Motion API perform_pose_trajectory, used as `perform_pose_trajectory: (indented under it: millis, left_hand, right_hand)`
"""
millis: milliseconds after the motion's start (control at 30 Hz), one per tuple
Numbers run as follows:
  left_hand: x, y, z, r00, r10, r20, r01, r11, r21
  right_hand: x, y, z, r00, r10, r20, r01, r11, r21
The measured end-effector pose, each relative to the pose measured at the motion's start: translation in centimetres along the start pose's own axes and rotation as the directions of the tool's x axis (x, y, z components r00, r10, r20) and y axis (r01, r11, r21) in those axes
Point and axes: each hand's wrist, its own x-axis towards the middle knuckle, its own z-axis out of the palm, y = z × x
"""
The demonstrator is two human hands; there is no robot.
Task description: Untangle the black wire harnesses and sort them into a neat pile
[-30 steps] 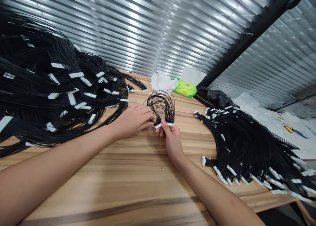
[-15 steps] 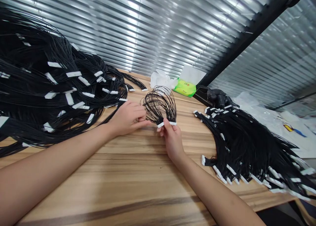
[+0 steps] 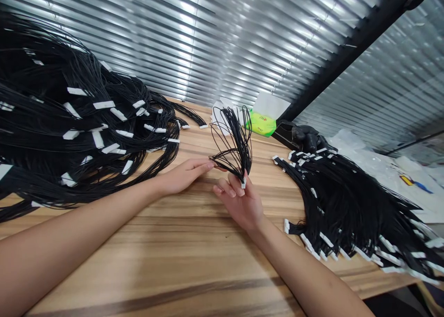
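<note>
On the wooden table (image 3: 138,271), the right hand (image 3: 241,206) pinches a white plug (image 3: 243,183) in its fingertips, so a bunch of black wires (image 3: 234,143) stands up. The left hand (image 3: 183,176) reaches out flat, open and empty, right by the wires. A big wire pile (image 3: 69,123) and another pile (image 3: 347,206) leave room between.

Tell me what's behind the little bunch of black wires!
Behind the wire bundle sit crumpled white tissue and a green packet; the bundle hides part of both.
</note>
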Motion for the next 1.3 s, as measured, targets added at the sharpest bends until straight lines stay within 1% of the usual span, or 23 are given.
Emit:
perform_pose_trajectory:
  millis: [67, 133, 200, 267, 333, 400, 500, 600, 633, 667, 700, 800, 900, 967, 1000, 1067, 1133, 1200, 1267, 1300]
  left_hand:
    - [0.0, 0.1, 0.5, 0.999, -0.014, -0.044, 0.01, 0.994, -0.106]
    - [-0.1, 0.1, 0.7, 0.991, 0.006, -0.132, -0.028, 0.986, -0.164]
    - [-0.1, 0.0, 0.8, 0.975, -0.001, -0.223, -0.041, 0.982, -0.185]
    - [-0.2, -0.1, 0.7, 0.956, -0.047, -0.291, -0.012, 0.98, -0.198]
    - [-0.2, -0.1, 0.7, 0.926, -0.068, -0.371, -0.002, 0.983, -0.186]
    - [-0.1, 0.0, 0.7, 0.89, -0.031, -0.455, -0.031, 0.991, -0.127]
    - [0.0, -0.1, 0.5, 0.842, 0.045, -0.538, -0.077, 0.996, -0.037]
    - [0.3, -0.6, 0.2, 0.788, 0.069, -0.612, -0.13, 0.99, -0.056]
    - [0.5, -0.8, 0.1, 0.776, 0.07, -0.627, -0.156, 0.984, -0.083]
    - [0.7, -1.1, 0.0, 0.775, 0.072, -0.628, -0.182, 0.977, -0.112]
    - [0.9, -1.3, -0.1, 0.783, 0.07, -0.618, -0.201, 0.969, -0.145]
    - [1.5, -2.1, -0.3, 0.846, 0.043, -0.531, -0.213, 0.941, -0.264]
    - [1.6, -2.3, -0.2, 0.875, -0.005, -0.485, -0.213, 0.894, -0.393]
    - [1.4, -2.0, -0.1, 0.904, -0.04, -0.426, -0.176, 0.873, -0.454]
    - [1.2, -1.8, 0.0, 0.924, -0.053, -0.378, -0.142, 0.872, -0.469]
    - [0.8, -1.4, 0.1, 0.963, -0.066, -0.262, -0.065, 0.885, -0.461]
    - [0.5, -1.4, 0.2, 0.981, -0.075, -0.181, -0.014, 0.894, -0.447]
    - [0.6, -1.7, 0.2, 0.981, -0.09, -0.171, 0.002, 0.89, -0.456]
    - [0.8, -2.2, 0.2, 0.967, -0.089, -0.239, -0.023, 0.904, -0.428]
    - [0.9, -2.4, 0.1, 0.953, -0.079, -0.294, -0.043, 0.921, -0.388]
  right_hand:
    - [-0.3, 0.0, 0.3, 0.999, 0.02, 0.035, -0.021, 0.999, 0.034]
    - [-0.6, 0.2, 0.6, 0.996, 0.039, 0.083, -0.043, 0.998, 0.053]
    - [-0.9, 0.5, 0.7, 0.988, 0.067, 0.138, -0.073, 0.997, 0.039]
    - [-1.0, 0.9, 0.6, 0.978, 0.09, 0.188, -0.094, 0.996, 0.012]
    - [-1.0, 1.3, 0.5, 0.971, 0.099, 0.218, -0.098, 0.995, -0.019]
    - [-0.8, 1.6, 0.3, 0.971, 0.105, 0.215, -0.098, 0.994, -0.046]
    - [-0.5, 1.7, 0.0, 0.98, 0.117, 0.163, -0.111, 0.993, -0.046]
    - [-0.2, 1.8, -0.2, 0.984, 0.133, 0.116, -0.125, 0.99, -0.068]
    - [-0.2, 1.9, -0.2, 0.983, 0.146, 0.108, -0.136, 0.986, -0.096]
    - [-0.2, 1.9, -0.3, 0.981, 0.166, 0.105, -0.152, 0.98, -0.132]
    - [-0.2, 2.0, -0.3, 0.977, 0.186, 0.104, -0.167, 0.972, -0.168]
    - [-0.3, 2.3, -0.4, 0.972, 0.218, 0.089, -0.192, 0.953, -0.234]
    - [-0.3, 2.4, -0.4, 0.977, 0.201, 0.074, -0.18, 0.958, -0.221]
    - [-0.3, 2.4, -0.4, 0.976, 0.204, 0.079, -0.182, 0.957, -0.225]
    - [-0.4, 2.4, -0.4, 0.974, 0.209, 0.083, -0.185, 0.955, -0.234]
    - [-0.5, 2.3, -0.4, 0.972, 0.217, 0.087, -0.191, 0.951, -0.244]
    - [-0.5, 2.3, -0.3, 0.974, 0.214, 0.078, -0.191, 0.954, -0.232]
    - [-0.4, 2.3, -0.3, 0.981, 0.19, 0.044, -0.177, 0.962, -0.207]
    - [-0.2, 2.3, -0.2, 0.989, 0.15, -0.002, -0.148, 0.973, -0.18]
    - [-0.1, 2.2, -0.2, 0.991, 0.128, -0.025, -0.13, 0.977, -0.168]
